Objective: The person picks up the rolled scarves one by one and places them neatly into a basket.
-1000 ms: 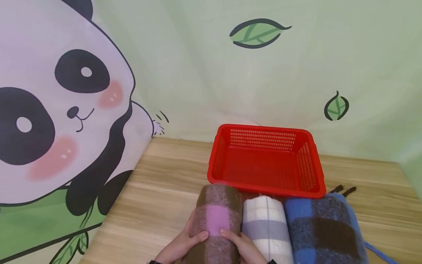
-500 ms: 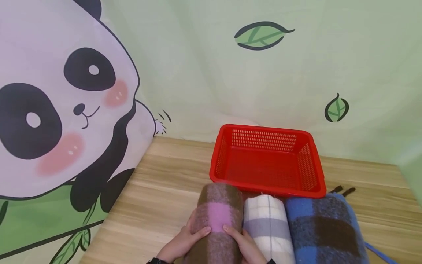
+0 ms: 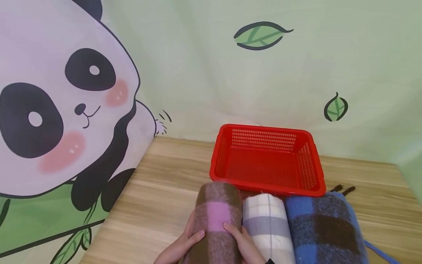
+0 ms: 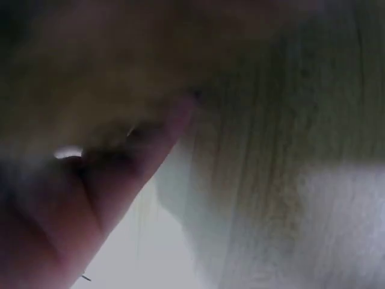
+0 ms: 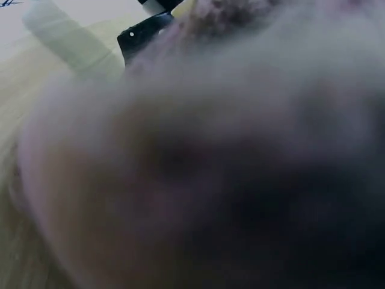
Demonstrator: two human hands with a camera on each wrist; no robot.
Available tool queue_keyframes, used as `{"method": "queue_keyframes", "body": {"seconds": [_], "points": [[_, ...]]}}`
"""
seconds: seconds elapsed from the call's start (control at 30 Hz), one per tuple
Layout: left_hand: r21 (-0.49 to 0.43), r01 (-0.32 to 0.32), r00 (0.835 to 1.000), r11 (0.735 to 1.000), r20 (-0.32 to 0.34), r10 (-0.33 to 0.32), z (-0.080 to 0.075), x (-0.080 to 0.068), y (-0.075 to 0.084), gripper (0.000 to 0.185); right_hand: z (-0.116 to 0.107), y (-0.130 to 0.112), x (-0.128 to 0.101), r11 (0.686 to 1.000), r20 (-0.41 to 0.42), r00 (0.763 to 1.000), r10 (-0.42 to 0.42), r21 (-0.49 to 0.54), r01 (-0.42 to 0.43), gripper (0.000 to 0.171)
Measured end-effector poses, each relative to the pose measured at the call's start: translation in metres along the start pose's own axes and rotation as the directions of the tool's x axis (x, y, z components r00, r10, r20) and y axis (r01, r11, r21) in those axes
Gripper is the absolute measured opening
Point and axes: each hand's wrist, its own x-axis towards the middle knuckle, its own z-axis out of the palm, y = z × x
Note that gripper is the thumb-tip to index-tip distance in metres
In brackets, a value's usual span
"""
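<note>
A rolled brown plaid scarf (image 3: 219, 216) with a pink square lies at the bottom centre of the head view, its far end near the basket's front. From its left side my left hand (image 3: 179, 245) grips the roll, thumb on top. My right hand (image 3: 245, 245) holds the opposite side, its thumb by the pink patch. Most fingers of both hands are hidden by the roll. In the left wrist view, part of the left hand (image 4: 102, 205) shows beside the blurred fabric. Blurred fabric (image 5: 180, 180) fills most of the right wrist view.
Behind the rolls stands a red plastic basket (image 3: 267, 190), nothing visible inside. A white-and-grey plaid roll (image 3: 268, 223) lies right of the brown one, then a blue-and-dark plaid roll (image 3: 329, 227) with dark tassels. Everything sits on a wood-grain table (image 3: 158, 176) against a panda-print backdrop (image 3: 184, 73).
The left thumb has slid slightly left on the brown scarf, which has shifted a little left. Both hands keep hold of it. The head view has tilted slightly since the earliest frame.
</note>
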Motion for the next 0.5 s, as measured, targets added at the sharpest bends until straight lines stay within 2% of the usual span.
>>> {"method": "queue_keyframes", "body": {"seconds": [0.17,0.4,0.5], "points": [[-0.013,-0.017,0.999,1.000,-0.037,0.017,0.002,-0.002,-0.002,0.075,0.002,-0.004,-0.001,0.998,-0.015,1.000,-0.014,-0.062,0.013,0.093],[-0.072,0.018,0.999,0.997,-0.048,-0.021,0.000,-0.003,-0.008,0.078,0.005,-0.010,-0.003,0.996,0.023,1.000,0.002,-0.085,0.000,0.094],[-0.072,-0.071,0.995,0.995,-0.072,0.066,-0.001,-0.002,-0.010,0.079,0.005,-0.012,-0.004,0.993,0.019,1.000,0.016,-0.118,-0.014,0.096]]}}
